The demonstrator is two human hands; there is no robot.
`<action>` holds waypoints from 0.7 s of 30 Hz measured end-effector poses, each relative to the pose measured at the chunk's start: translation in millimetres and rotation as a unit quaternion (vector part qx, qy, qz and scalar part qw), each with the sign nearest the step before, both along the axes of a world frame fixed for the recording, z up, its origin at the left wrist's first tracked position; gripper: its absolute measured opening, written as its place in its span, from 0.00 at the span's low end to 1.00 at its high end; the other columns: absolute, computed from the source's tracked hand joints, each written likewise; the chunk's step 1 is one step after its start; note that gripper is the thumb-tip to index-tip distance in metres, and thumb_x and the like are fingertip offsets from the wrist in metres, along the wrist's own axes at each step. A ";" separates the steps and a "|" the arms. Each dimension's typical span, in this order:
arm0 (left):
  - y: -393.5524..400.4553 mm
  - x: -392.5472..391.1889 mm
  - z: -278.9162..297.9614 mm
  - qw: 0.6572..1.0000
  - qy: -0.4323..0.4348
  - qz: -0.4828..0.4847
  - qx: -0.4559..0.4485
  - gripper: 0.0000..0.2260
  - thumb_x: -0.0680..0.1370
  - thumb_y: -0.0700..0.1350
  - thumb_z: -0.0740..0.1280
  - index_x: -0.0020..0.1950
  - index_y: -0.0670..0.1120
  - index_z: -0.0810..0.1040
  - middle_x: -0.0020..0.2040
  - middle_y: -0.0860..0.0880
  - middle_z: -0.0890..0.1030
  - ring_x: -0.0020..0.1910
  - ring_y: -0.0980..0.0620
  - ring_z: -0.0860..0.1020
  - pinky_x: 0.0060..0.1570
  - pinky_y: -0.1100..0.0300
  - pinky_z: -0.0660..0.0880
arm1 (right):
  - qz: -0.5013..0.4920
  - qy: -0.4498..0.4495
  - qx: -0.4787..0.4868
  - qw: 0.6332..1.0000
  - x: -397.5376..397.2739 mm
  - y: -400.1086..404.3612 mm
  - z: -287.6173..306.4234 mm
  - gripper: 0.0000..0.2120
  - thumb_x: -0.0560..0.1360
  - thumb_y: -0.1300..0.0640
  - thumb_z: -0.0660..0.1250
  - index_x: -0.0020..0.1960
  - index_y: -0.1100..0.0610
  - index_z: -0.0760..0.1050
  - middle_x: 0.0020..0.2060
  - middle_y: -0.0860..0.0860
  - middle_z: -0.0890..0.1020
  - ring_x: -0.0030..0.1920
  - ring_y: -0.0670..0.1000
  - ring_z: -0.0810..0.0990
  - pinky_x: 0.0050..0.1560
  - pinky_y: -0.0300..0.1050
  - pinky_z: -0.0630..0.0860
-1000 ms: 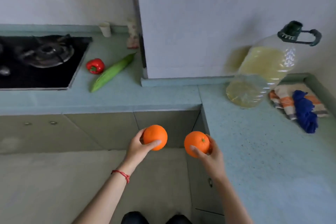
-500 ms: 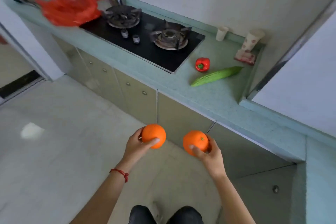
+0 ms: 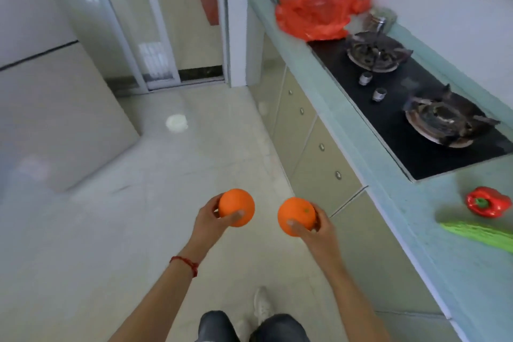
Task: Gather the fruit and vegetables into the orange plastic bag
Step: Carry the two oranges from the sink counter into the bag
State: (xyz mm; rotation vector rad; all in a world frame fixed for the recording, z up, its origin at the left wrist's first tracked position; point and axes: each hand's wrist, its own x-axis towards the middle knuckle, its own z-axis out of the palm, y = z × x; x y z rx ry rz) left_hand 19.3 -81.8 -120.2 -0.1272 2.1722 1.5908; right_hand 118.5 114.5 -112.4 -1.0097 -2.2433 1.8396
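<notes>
left grip: the left hand (image 3: 211,219) curls round 1 orange (image 3: 236,207), thumb across its front.
right grip: the right hand (image 3: 319,228) holds the other orange (image 3: 296,216) the same way (likely so 2 go in 1 trip).
bag: the orange plastic bag (image 3: 313,15) lies crumpled at the far end of the tabletop (image 3: 327,103), well apart from both hands.
left to gather: a red bell pepper (image 3: 487,201) and a bitter gourd (image 3: 483,233), near each other on the tabletop.
room: gas hob (image 3: 410,108) set into the tabletop, pale tiled floor (image 3: 138,216), doorway beyond.
</notes>
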 end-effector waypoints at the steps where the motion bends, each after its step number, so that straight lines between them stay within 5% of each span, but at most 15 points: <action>1: -4.0 -3.0 0.2 1.000 0.001 0.022 0.000 0.27 0.68 0.44 0.74 0.65 0.46 0.71 0.56 0.47 0.75 0.52 0.47 0.75 0.48 0.56 0.71 | 0.021 -0.002 -0.002 1.000 -10.3 0.3 -2.7 0.37 0.59 0.52 0.77 0.66 0.54 0.69 0.58 0.51 0.76 0.54 0.51 0.76 0.51 0.43 0.71; 9: -0.1 -27.5 -1.7 0.991 0.001 0.135 -0.001 0.27 0.69 0.44 0.74 0.66 0.46 0.69 0.57 0.47 0.75 0.53 0.46 0.74 0.48 0.55 0.71 | 0.122 -0.004 -0.001 0.993 -75.5 22.2 -8.3 0.45 0.50 0.37 0.71 0.65 0.49 0.68 0.58 0.50 0.76 0.55 0.52 0.76 0.56 0.47 0.73; 15: 9.7 -60.3 -3.9 0.987 -0.003 0.158 -0.004 0.27 0.69 0.46 0.73 0.66 0.46 0.69 0.58 0.47 0.74 0.55 0.45 0.74 0.49 0.54 0.72 | 0.149 -0.004 -0.013 0.989 -120.6 36.4 -10.5 0.39 0.56 0.43 0.73 0.65 0.48 0.67 0.58 0.49 0.74 0.56 0.52 0.75 0.56 0.47 0.73; 21: 11.6 -130.2 -8.8 0.986 0.000 0.164 0.002 0.27 0.69 0.46 0.73 0.66 0.47 0.69 0.57 0.46 0.74 0.54 0.45 0.75 0.46 0.56 0.71 | 0.159 -0.008 -0.010 0.987 -191.4 39.6 -15.4 0.46 0.50 0.35 0.70 0.66 0.48 0.67 0.59 0.49 0.74 0.56 0.52 0.75 0.56 0.48 0.74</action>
